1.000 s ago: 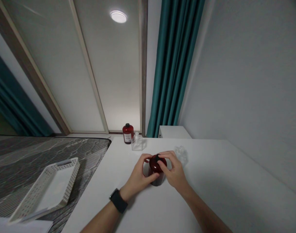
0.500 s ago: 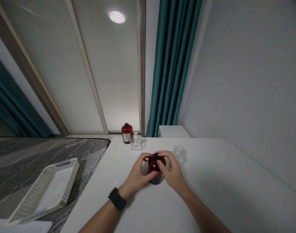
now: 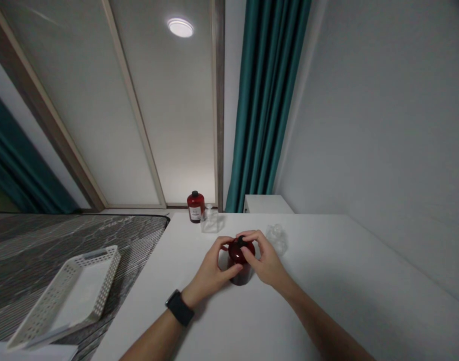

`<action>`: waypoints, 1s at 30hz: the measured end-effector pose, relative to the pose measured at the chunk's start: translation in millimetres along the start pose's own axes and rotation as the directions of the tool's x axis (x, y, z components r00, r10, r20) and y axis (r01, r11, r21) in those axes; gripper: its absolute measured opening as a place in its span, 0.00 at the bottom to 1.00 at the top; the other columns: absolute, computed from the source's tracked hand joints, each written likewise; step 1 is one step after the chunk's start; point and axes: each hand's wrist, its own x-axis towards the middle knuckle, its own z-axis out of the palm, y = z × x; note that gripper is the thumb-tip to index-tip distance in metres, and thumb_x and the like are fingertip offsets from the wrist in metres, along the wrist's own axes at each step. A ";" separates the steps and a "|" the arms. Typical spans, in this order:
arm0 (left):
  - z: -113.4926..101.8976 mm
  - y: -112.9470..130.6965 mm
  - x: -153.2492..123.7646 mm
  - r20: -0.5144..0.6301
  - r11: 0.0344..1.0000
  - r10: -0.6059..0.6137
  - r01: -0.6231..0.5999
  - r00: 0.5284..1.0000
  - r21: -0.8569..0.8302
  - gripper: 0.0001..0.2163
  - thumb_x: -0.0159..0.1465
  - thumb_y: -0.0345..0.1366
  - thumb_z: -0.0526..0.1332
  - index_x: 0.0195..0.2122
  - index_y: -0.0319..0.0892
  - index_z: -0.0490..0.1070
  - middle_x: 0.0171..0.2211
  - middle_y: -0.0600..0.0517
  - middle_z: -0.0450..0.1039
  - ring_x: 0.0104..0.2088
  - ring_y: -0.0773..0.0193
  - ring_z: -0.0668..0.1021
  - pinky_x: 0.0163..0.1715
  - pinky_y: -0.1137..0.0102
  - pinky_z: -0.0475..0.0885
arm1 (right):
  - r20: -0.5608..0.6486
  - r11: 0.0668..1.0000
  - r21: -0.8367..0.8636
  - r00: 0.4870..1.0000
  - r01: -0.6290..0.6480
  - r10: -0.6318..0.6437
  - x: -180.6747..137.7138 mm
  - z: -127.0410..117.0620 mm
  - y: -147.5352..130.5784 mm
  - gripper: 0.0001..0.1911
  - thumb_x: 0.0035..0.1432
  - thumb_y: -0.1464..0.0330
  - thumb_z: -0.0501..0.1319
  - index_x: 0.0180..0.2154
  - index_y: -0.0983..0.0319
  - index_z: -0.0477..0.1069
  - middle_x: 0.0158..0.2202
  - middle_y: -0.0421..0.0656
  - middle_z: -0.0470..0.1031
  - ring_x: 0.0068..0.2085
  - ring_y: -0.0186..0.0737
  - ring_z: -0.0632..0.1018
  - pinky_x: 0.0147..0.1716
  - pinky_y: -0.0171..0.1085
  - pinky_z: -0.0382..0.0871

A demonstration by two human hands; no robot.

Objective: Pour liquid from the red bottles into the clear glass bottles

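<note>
A dark red bottle (image 3: 236,254) with a black cap (image 3: 242,241) stands upright on the white table (image 3: 282,316). My left hand (image 3: 213,268) is wrapped round the bottle's left side, thumb in front and fingers behind; a dark watch is on that wrist. My right hand (image 3: 265,260) pinches the black cap between thumb and fingers from the right. Just beyond the right hand lies a crumpled piece of clear plastic (image 3: 276,238).
At the table's far left corner stand a second red bottle (image 3: 195,206) with a white label and a clear bottle (image 3: 209,221). A white perforated basket (image 3: 107,288) sits to the left, below table height. A white cabinet (image 3: 269,204) is behind the table.
The right hand's fingers have shifted slightly on the cap. The bottle stays in place under the left hand, and the whole view has drifted a little.
</note>
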 end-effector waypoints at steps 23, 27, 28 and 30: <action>-0.2 -1.0 -0.5 0.012 1.000 0.001 -0.001 1.000 -0.026 0.23 0.58 0.32 0.66 0.54 0.43 0.65 0.53 0.44 0.70 0.53 0.52 0.73 0.56 0.54 0.68 | -0.072 0.999 -0.030 0.997 0.010 -0.012 -8.3 4.0 1.9 0.10 0.64 0.72 0.58 0.45 0.55 0.73 0.50 0.46 0.76 0.54 0.44 0.76 0.57 0.46 0.68; -0.8 -2.8 -0.6 0.020 1.000 0.006 -0.005 1.000 -0.023 0.23 0.58 0.33 0.66 0.54 0.43 0.64 0.53 0.45 0.70 0.53 0.52 0.73 0.56 0.56 0.67 | -0.069 1.000 -0.007 0.998 -0.012 0.011 -9.2 3.1 3.1 0.11 0.65 0.72 0.57 0.46 0.55 0.74 0.50 0.45 0.77 0.54 0.43 0.77 0.56 0.46 0.69; -0.9 -3.4 -0.6 0.021 1.000 0.010 -0.010 1.000 -0.022 0.23 0.59 0.33 0.66 0.54 0.43 0.64 0.53 0.45 0.70 0.53 0.52 0.73 0.56 0.56 0.67 | -0.065 1.000 0.002 0.998 -0.014 0.014 -9.4 2.9 3.7 0.11 0.65 0.72 0.57 0.46 0.55 0.74 0.50 0.45 0.77 0.54 0.43 0.77 0.56 0.45 0.69; -1.1 -4.3 -0.4 0.026 1.000 0.022 -0.021 0.999 -0.020 0.23 0.59 0.32 0.66 0.55 0.43 0.64 0.53 0.45 0.69 0.54 0.53 0.73 0.56 0.56 0.67 | -0.059 1.000 0.015 0.998 -0.012 0.013 -9.6 3.3 4.9 0.11 0.65 0.72 0.57 0.46 0.55 0.73 0.50 0.45 0.77 0.54 0.43 0.77 0.57 0.45 0.69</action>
